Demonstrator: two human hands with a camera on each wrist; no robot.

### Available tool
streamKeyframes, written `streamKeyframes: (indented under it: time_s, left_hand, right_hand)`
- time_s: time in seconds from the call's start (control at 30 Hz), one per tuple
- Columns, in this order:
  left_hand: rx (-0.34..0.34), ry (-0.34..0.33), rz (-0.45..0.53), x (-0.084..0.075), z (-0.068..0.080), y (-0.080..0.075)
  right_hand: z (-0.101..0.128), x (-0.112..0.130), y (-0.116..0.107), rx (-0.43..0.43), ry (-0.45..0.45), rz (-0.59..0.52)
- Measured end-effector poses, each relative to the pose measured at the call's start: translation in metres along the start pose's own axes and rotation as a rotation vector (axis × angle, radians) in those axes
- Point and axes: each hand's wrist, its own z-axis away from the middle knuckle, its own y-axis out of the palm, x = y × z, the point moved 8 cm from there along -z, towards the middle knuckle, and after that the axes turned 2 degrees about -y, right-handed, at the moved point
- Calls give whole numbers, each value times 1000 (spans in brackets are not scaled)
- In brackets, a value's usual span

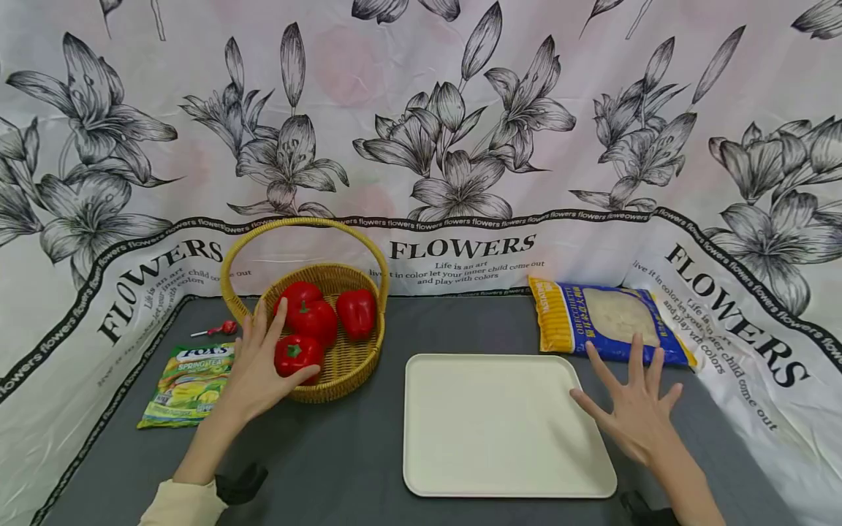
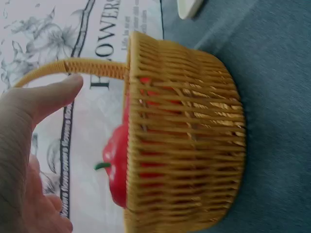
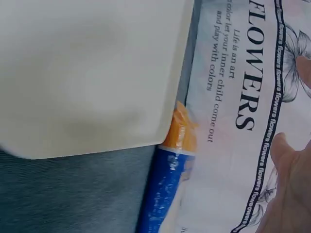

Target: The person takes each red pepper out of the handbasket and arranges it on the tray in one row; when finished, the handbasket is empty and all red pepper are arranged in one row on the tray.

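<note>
The front pepper (image 1: 297,353) lies in the basket (image 1: 342,361), at its near-left rim, with three more peppers (image 1: 329,310) behind it. The left hand (image 1: 259,369) reaches over that rim with fingers spread wide and fairly straight: the thumb lies along the front of the pepper and the fingers stand up at its left side, but whether they actually touch it cannot be told. In the left wrist view the basket (image 2: 184,141) is seen side-on with a pepper (image 2: 116,167) rising above its rim, and the left hand (image 2: 24,160) is apart from the weave, holding nothing.

Right of the basket lies a cream tray (image 1: 487,431) on the grey table (image 1: 342,467). The right hand (image 1: 634,413) hovers open, fingers splayed, at the tray's right edge, holding nothing. Behind that hand lies a blue-and-yellow pasta bag (image 1: 608,321), beside the tray's far-right corner. Left of the basket lie a green candy bag (image 1: 187,383) and, further back, a red lollipop (image 1: 217,330).
</note>
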Motion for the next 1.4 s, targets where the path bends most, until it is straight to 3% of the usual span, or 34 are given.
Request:
streamKeyframes:
  time_s: [0.13, 0.3, 0.37, 0.5, 0.7, 0.9, 1.17, 1.4]
  left_hand:
    - [49, 59, 72, 8, 2, -1]
    - [138, 187, 128, 12, -2, 1]
    - [175, 239, 149, 13, -5, 2]
    - [239, 268, 171, 18, -10, 4]
    - [328, 251, 174, 22, -17, 9]
    - [349, 198, 171, 24, -22, 12]
    - [382, 124, 242, 27, -22, 13]
    - [401, 71, 284, 32, -25, 18]
  right_hand:
    - [16, 2, 10, 50, -65, -117]
    - [38, 5, 26, 123, -184, -330]
    - [46, 5, 31, 136, -224, -363]
    - [57, 3, 39, 152, -286, -347]
    - [65, -1, 44, 111, -412, -238]
    - [65, -11, 43, 73, -437, -198]
    - [68, -18, 54, 299, -420, -389]
    - [69, -18, 52, 274, -447, -457]
